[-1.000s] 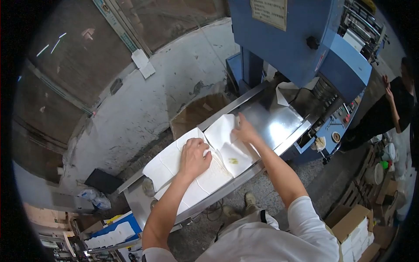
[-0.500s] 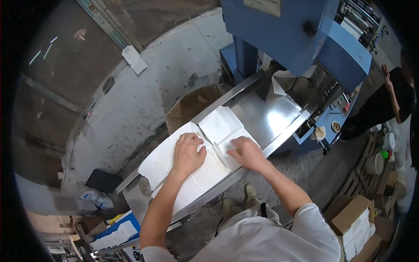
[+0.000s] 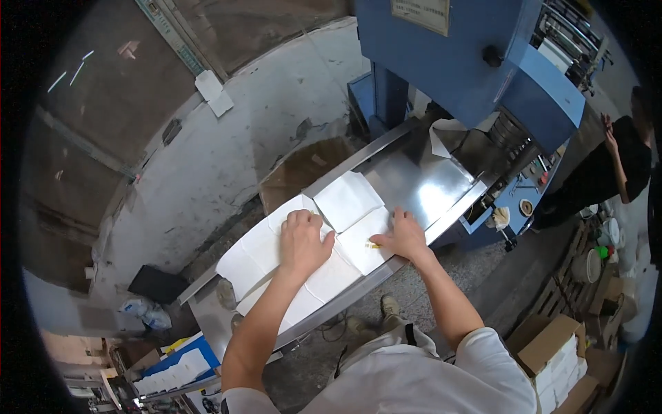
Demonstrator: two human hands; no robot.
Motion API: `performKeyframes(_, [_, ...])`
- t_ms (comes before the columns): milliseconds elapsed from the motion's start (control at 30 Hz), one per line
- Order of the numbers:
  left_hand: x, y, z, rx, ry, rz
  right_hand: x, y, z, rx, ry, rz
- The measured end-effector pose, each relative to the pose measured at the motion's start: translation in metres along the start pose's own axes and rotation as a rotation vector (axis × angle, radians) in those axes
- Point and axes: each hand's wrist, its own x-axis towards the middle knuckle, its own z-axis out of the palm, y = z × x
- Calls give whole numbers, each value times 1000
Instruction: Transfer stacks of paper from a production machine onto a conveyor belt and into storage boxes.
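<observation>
White paper stacks [image 3: 348, 200] lie side by side in two rows along a slanted metal trough [image 3: 414, 169]. My left hand [image 3: 303, 241] rests on the middle stacks with its fingers bent and its thumb apart, holding nothing that I can see. At the right end, my right hand [image 3: 403, 238] lies against the near-right stack [image 3: 365, 238], fingers up along its edge and thumb stretched over the top. By that thumb's tip shows a small yellow mark or piece [image 3: 374, 245], too small to name.
A large blue machine [image 3: 441, 62] stands over the trough's far right end. Loose white paper [image 3: 441, 138] sticks up beneath it. At right are a person in black [image 3: 614, 165] and an open carton [image 3: 552, 352] of white stacks. A pale wall [image 3: 227, 145] runs behind.
My right hand has moved slightly right to the stack's edge, and its fingers have straightened. The raised paper edge beside it now lies flat. My left hand stays on the stacks.
</observation>
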Motion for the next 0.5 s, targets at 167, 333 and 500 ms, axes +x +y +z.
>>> performKeyframes(167, [-1,-1,-1,2,-7,-5,13,-3,-5,8,-331,65])
performKeyframes(333, [-2,-1,-3,-18,-31,-22,3,-9,-3,300,-259,-18])
performKeyframes(500, [-3,-4,-2,-27,-3,-2,-4,0,-10,428,-164,-79])
